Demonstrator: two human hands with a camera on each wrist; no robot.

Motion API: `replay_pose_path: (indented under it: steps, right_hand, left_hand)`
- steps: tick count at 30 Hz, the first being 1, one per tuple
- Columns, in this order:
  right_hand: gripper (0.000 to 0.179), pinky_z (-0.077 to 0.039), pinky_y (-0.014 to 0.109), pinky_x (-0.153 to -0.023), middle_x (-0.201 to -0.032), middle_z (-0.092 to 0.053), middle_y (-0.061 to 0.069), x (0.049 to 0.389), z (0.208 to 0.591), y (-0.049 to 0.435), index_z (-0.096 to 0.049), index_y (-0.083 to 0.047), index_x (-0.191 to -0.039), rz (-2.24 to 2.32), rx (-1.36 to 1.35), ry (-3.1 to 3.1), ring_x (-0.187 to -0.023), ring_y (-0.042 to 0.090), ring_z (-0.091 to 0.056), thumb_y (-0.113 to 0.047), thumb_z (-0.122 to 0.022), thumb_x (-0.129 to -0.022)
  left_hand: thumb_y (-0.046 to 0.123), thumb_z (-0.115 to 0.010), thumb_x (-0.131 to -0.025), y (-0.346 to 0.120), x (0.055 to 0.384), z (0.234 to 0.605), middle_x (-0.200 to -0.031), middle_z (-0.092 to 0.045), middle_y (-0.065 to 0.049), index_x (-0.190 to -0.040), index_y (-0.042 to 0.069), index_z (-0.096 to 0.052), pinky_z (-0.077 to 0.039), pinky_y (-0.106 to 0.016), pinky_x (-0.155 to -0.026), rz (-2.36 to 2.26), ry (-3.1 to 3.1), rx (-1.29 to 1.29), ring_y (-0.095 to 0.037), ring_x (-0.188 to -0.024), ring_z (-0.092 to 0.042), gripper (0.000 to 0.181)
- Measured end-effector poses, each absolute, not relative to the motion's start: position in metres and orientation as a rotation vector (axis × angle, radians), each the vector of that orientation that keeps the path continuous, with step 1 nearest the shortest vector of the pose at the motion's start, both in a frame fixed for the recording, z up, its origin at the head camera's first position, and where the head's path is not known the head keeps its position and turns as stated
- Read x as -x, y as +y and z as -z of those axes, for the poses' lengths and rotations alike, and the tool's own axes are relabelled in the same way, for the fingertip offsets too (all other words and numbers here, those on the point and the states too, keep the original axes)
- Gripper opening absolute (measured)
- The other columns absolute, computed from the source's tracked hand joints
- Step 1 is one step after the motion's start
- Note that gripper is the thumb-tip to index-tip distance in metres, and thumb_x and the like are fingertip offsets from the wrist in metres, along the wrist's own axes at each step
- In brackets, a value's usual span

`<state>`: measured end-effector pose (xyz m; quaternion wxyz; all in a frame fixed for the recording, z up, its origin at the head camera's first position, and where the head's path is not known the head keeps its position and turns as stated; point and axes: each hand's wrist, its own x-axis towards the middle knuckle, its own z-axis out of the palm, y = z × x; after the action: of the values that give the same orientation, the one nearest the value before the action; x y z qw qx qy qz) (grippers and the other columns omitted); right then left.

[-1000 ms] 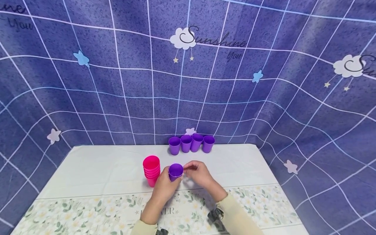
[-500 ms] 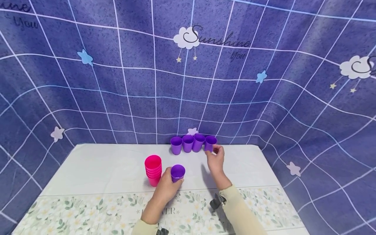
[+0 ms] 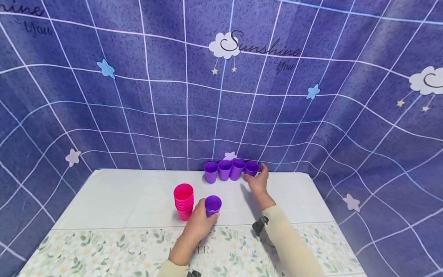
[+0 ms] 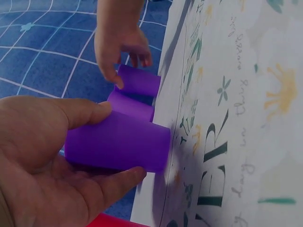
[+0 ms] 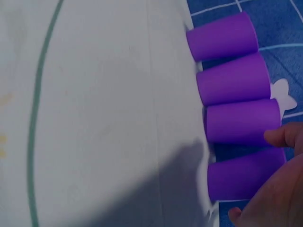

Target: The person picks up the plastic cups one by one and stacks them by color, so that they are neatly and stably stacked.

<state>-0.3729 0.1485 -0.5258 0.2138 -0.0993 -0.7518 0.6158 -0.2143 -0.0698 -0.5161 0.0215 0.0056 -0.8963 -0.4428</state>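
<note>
The head view was bright and even, the gridded blue backdrop [image 3: 166, 96] bowing toward the sides; both wrist views were dimmer and softer, and in the right one a broad shadow [image 5: 161, 194] lay across the pale counter [image 5: 104, 85]

Right grip [image 3: 258, 184] now at rightmost purple cup [image 3: 251, 168], away from nearer purple cup [image 3: 213, 205].
</note>
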Motion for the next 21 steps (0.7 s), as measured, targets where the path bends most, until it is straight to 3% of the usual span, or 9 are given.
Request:
replay_pose_path:
  steps: [9,14,21]
  right_hand:
    - [0.083,-0.052,0.045,-0.101,-0.133,-0.052,0.029,0.38,0.533,0.154,-0.04,0.001,-0.142,-1.843,0.262,-2.061,-0.116,0.041,-0.058,-0.001,-0.081,-0.07]
    - [0.081,-0.049,0.048,-0.107,-0.138,-0.053,0.027,0.385,0.538,0.157,-0.042,-0.002,-0.144,-1.893,0.315,-2.093,-0.124,0.044,-0.057,-0.004,-0.082,-0.074]
    - [0.074,-0.051,0.046,-0.104,-0.132,-0.056,0.025,0.385,0.54,0.157,-0.046,0.0,-0.139,-1.849,0.361,-2.117,-0.119,0.039,-0.059,-0.009,-0.082,-0.075]
  left_hand:
    - [0.023,-0.073,-0.089,-0.071,0.215,0.514,-0.132,-0.061,-0.022,-0.14,-0.003,-0.042,-0.046,-0.052,-0.108,1.368,-2.784,-0.023,-0.038,-0.129,-0.057,0.065]
    - [0.023,-0.074,-0.088,-0.071,0.215,0.514,-0.131,-0.062,-0.023,-0.14,-0.004,-0.042,-0.046,-0.052,-0.108,1.361,-2.785,-0.03,-0.038,-0.128,-0.058,0.067]
    - [0.025,-0.074,-0.088,-0.073,0.214,0.514,-0.131,-0.063,-0.023,-0.14,-0.004,-0.044,-0.047,-0.052,-0.107,1.355,-2.798,-0.053,-0.038,-0.127,-0.058,0.067]
